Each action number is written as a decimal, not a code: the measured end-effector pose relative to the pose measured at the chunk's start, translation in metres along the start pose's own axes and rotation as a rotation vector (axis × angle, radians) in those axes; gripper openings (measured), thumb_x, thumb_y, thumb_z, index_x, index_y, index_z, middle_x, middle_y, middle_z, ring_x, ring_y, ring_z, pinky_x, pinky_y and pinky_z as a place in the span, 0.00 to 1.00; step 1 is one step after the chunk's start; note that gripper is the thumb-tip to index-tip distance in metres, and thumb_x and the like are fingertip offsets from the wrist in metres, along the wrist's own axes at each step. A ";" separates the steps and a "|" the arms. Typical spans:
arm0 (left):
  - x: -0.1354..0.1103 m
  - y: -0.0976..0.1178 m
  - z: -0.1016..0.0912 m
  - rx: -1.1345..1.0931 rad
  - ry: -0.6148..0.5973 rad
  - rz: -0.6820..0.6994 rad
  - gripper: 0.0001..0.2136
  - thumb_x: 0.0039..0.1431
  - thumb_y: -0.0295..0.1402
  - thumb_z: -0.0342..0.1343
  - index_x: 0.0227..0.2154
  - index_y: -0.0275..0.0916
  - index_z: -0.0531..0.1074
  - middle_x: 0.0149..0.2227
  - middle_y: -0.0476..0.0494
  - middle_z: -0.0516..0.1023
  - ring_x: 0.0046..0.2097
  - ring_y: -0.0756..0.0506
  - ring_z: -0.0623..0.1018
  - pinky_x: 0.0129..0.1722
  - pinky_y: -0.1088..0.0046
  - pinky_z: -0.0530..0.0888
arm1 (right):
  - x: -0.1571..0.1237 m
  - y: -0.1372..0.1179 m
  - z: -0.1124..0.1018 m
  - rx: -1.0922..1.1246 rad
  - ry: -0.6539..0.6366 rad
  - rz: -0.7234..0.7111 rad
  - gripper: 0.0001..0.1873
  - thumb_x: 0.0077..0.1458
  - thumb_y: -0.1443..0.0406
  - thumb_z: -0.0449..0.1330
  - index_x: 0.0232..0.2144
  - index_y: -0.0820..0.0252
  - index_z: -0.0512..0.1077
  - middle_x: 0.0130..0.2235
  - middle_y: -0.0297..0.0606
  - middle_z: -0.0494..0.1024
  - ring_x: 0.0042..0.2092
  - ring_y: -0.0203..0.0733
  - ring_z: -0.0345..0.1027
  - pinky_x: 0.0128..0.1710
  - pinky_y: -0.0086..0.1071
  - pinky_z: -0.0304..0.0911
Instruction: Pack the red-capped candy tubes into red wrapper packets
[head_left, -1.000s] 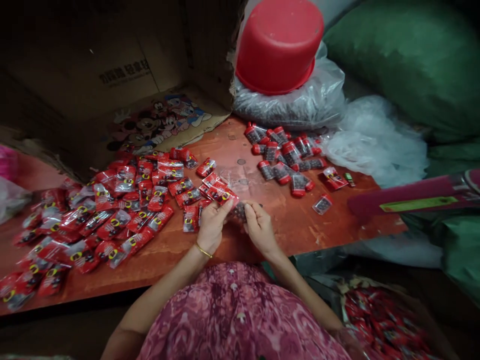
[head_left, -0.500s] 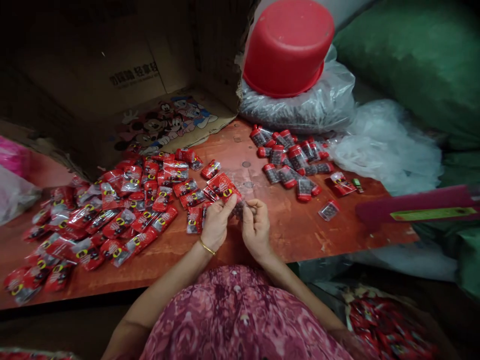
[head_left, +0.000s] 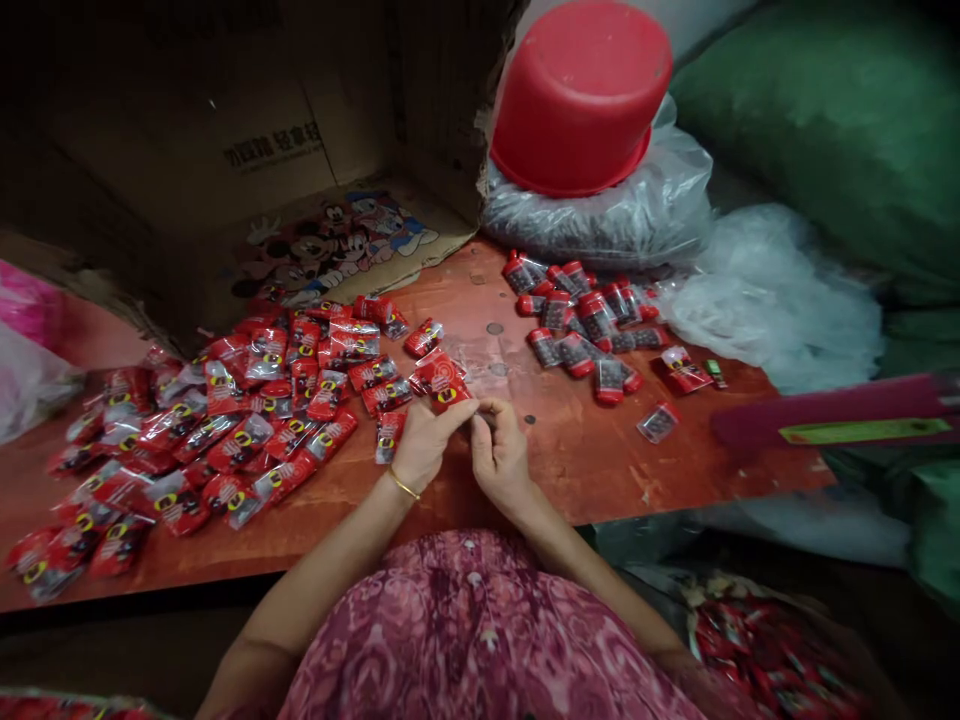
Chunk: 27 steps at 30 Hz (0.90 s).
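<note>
My left hand [head_left: 424,450] and my right hand [head_left: 497,452] meet over the red wooden table [head_left: 600,460], fingers pinched together. The left hand grips a red printed sachet [head_left: 442,380] that sticks up from its fingertips. The right hand pinches at the same sachet's lower edge; what else it holds is hidden. A gold bangle sits on my left wrist. A wide heap of red sachets [head_left: 217,430] lies to the left of my hands. A smaller pile of filled clear packets with red ends [head_left: 585,320] lies at the right rear.
An upturned red plastic tub [head_left: 581,95] rests on a bulging clear bag of dark seeds [head_left: 600,215]. An open cardboard box [head_left: 247,190] with cartoon print stands at the back left. Crumpled clear plastic [head_left: 765,290], green sacks [head_left: 817,130] and a pink bar [head_left: 832,420] lie right.
My hands have drawn closer together and slightly toward me, the right fingers closing in on the sachet in the left. The view has shifted a little to the left.
</note>
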<state>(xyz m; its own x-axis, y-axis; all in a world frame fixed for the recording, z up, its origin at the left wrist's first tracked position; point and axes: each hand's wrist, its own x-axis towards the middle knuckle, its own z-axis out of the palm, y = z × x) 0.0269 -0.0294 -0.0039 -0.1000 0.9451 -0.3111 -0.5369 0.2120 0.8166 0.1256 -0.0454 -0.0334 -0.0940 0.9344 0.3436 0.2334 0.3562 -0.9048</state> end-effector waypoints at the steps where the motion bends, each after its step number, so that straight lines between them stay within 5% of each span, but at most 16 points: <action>1: 0.000 -0.001 0.001 0.008 0.000 0.006 0.11 0.35 0.35 0.67 0.20 0.35 0.72 0.22 0.52 0.73 0.26 0.53 0.71 0.31 0.76 0.69 | 0.001 -0.001 -0.001 0.019 0.002 0.011 0.06 0.60 0.64 0.48 0.40 0.57 0.61 0.35 0.37 0.71 0.36 0.36 0.68 0.34 0.30 0.65; 6: -0.002 -0.003 0.001 0.035 -0.076 -0.041 0.14 0.41 0.41 0.64 0.23 0.34 0.73 0.20 0.50 0.71 0.22 0.53 0.69 0.21 0.78 0.66 | 0.004 -0.008 -0.005 0.303 -0.039 0.282 0.09 0.61 0.57 0.47 0.38 0.55 0.61 0.27 0.29 0.68 0.23 0.31 0.63 0.24 0.27 0.61; 10: -0.005 -0.005 -0.001 -0.006 -0.073 -0.102 0.20 0.44 0.47 0.60 0.31 0.33 0.73 0.21 0.49 0.72 0.18 0.54 0.66 0.13 0.80 0.59 | -0.002 -0.008 -0.007 0.429 -0.155 0.358 0.13 0.57 0.55 0.51 0.40 0.56 0.60 0.20 0.25 0.68 0.20 0.31 0.63 0.25 0.27 0.62; 16: -0.006 -0.010 -0.004 -0.087 -0.073 -0.165 0.18 0.40 0.46 0.64 0.26 0.33 0.74 0.19 0.51 0.71 0.20 0.55 0.68 0.18 0.81 0.64 | 0.013 0.011 -0.002 0.415 -0.099 0.417 0.16 0.48 0.53 0.59 0.30 0.56 0.61 0.16 0.22 0.65 0.16 0.30 0.58 0.17 0.24 0.55; 22: 0.007 0.021 -0.026 -0.121 -0.002 -0.290 0.09 0.51 0.38 0.58 0.28 0.36 0.73 0.28 0.47 0.79 0.34 0.49 0.78 0.38 0.73 0.73 | 0.046 0.015 0.028 0.021 -0.100 0.111 0.16 0.47 0.52 0.60 0.25 0.58 0.66 0.22 0.29 0.70 0.23 0.30 0.60 0.23 0.25 0.55; 27: 0.029 0.053 -0.043 0.103 0.184 -0.428 0.12 0.60 0.33 0.47 0.25 0.34 0.70 0.19 0.46 0.76 0.22 0.50 0.76 0.26 0.75 0.74 | 0.073 0.014 0.033 -0.534 -0.170 -0.109 0.22 0.53 0.47 0.53 0.29 0.60 0.70 0.27 0.36 0.74 0.30 0.36 0.65 0.31 0.28 0.56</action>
<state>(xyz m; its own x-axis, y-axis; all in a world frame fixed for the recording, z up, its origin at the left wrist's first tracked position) -0.0404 -0.0010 0.0098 -0.0395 0.7101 -0.7030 -0.4771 0.6048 0.6377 0.0898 0.0278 -0.0293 -0.2890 0.8938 0.3429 0.6661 0.4450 -0.5986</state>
